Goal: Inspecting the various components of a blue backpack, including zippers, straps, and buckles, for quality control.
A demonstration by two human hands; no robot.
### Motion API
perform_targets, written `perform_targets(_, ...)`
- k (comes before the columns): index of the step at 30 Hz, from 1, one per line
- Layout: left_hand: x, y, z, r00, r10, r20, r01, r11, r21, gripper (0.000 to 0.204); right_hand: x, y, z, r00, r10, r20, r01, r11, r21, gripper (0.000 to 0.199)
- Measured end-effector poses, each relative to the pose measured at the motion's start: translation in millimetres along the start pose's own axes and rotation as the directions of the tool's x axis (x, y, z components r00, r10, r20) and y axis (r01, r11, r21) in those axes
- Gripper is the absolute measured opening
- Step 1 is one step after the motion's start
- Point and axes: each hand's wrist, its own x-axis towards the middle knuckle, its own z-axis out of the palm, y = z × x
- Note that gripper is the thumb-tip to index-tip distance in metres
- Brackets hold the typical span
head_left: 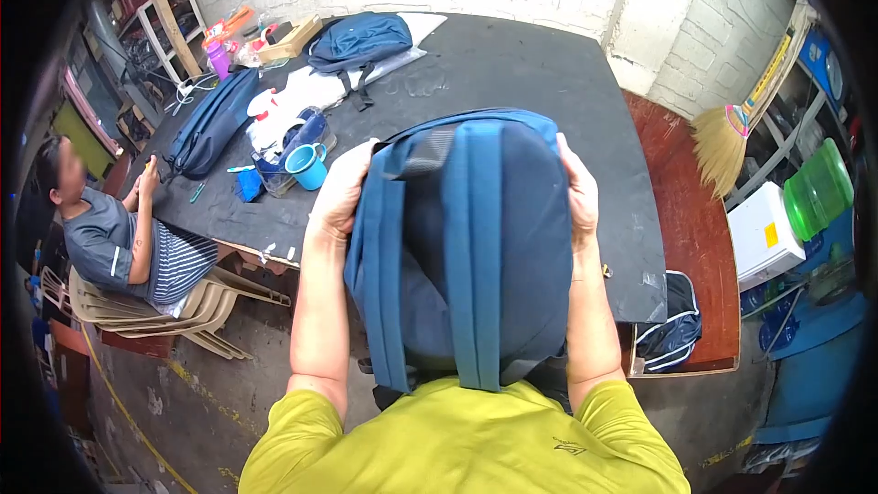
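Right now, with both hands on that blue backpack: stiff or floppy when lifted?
Probably floppy: the blue backpack is soft fabric, and its straps hang loose. Likely light, since the left hand and right hand grip only its top corners. Seemingly not slippery.

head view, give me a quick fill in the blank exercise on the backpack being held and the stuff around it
1. Both hands, the left hand and the right hand, grip the top of a ____ backpack with its shoulder straps facing the camera.
2. On the table left of the backpack stands a light blue ____.
3. A ____ leans against the wall at the right, near a green water jug.
4. A person at the left sits on stacked plastic ____.

Missing words: blue; cup; broom; chairs
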Motion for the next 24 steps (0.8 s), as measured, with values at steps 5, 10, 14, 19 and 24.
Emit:
perform_targets(5,-24.2,30.1,33.8,0.985,0.158,-0.063,-0.118,0.902,0.416,0.021,-5.3,-25.5,-28.7,1.0,-0.014,-0.028,0.002,0.916,-0.402,0.043)
perform_targets(10,-38.1,40.8,57.6,0.991,0.022,0.136,0.037,0.907,-0.419,0.029,-21.2,-23.2,-57.5,0.964,0.242,-0.109,-0.25,0.966,-0.069,0.039)
perform_targets(14,-23.2,25.7,51.3,0.97,0.001,0.244,0.132,0.839,-0.528,0.033,-31.1,-17.0,-89.7,0.993,0.116,-0.023,-0.115,0.993,0.033,0.038)
perform_targets(19,-19.2,28.7,84.4,0.995,-0.09,0.034,0.096,0.899,-0.426,0.025,-60.6,-0.2,-48.5,0.997,0.053,-0.058,-0.078,0.769,-0.635,0.055)
perform_targets(24,-4.3,54.8,125.1,0.977,0.007,0.211,-0.022,0.998,0.067,0.013,-64.0,-47.9,34.9,0.972,0.09,0.216,0.224,-0.097,-0.97,0.061)
